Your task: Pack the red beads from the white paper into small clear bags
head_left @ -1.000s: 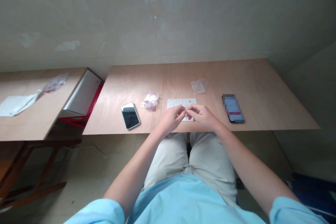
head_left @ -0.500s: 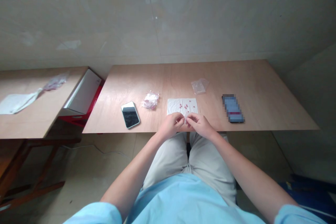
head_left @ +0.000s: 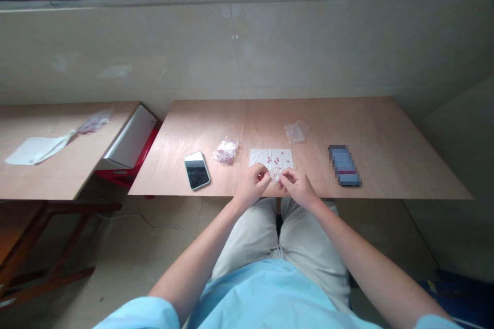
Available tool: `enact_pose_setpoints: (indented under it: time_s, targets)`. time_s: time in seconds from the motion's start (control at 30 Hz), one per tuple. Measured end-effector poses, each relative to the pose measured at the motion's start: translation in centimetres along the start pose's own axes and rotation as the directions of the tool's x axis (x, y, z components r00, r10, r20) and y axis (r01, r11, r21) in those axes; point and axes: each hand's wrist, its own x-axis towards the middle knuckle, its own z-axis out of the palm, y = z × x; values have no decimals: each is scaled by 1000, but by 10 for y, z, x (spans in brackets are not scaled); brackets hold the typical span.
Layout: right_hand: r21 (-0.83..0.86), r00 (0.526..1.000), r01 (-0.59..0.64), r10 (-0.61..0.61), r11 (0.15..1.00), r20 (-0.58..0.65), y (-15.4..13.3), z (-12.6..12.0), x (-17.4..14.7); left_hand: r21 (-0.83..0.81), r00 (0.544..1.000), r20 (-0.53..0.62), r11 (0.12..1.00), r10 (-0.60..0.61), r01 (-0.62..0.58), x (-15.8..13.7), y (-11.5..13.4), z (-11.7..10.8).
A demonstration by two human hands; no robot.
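Observation:
Between my two hands is a small clear plastic bag (head_left: 274,175), held close to the table's front edge. My left hand (head_left: 252,182) is closed in a pinch at the bag's left side. On the other side, the fingers of my right hand (head_left: 298,186) pinch its right edge. Just beyond my fingers lies a white sheet (head_left: 258,154), paper or cloth, with several small red pieces (head_left: 277,160) scattered on it. My hands partly cover its near edge.
Left of the sheet lie a plastic packet with reddish contents (head_left: 226,151) and a phone (head_left: 197,171). A clear bag (head_left: 297,132) is behind the sheet; a blurred-out phone-like device (head_left: 345,165) lies right. A second table (head_left: 46,180) stands left, across a gap.
My hands have drawn slightly apart, and the small clear bag between them shows more plainly. The whole view has shifted a little with my head.

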Motion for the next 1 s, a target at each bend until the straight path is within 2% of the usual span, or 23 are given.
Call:
enact_pose_setpoints:
  time_s: [0.13, 0.23, 0.4, 0.5, 0.67, 0.87, 0.93, 1.0]
  targets:
    - [36, 999, -8, 7, 999, 31, -5, 2, -2, -27, 995, 49, 996, 88, -87, -3, 5, 1]
    - [44, 999, 28, -30, 999, 28, -6, 2, -2, -31, 985, 64, 987, 159, -157, -4, 6, 0]
    - [48, 995, 84, -87, 995, 47, -6, 3, -2, -45, 949, 218, 974, 227, -222, -5, 3, -2]
    - [79, 995, 80, -85, 994, 58, -7, 5, -2, -46, 941, 252, 974, 226, -222, -5, 2, -3]
    - [85, 997, 61, -64, 995, 40, -8, 4, -1, -19, 961, 225, 987, 161, -161, -1, 6, -9]
    - [142, 999, 12, -19, 990, 45, -3, 2, 1, 8, 969, 203, 990, 138, -142, 0, 6, -10]
    - [131, 997, -31, 21, 991, 72, -8, 1, 2, 9, 975, 187, 992, 119, -123, 1, 3, -9]
    - [54, 997, -23, 19, 998, 69, -23, -6, 3, 0, 980, 172, 995, 98, -99, 2, -1, -8]
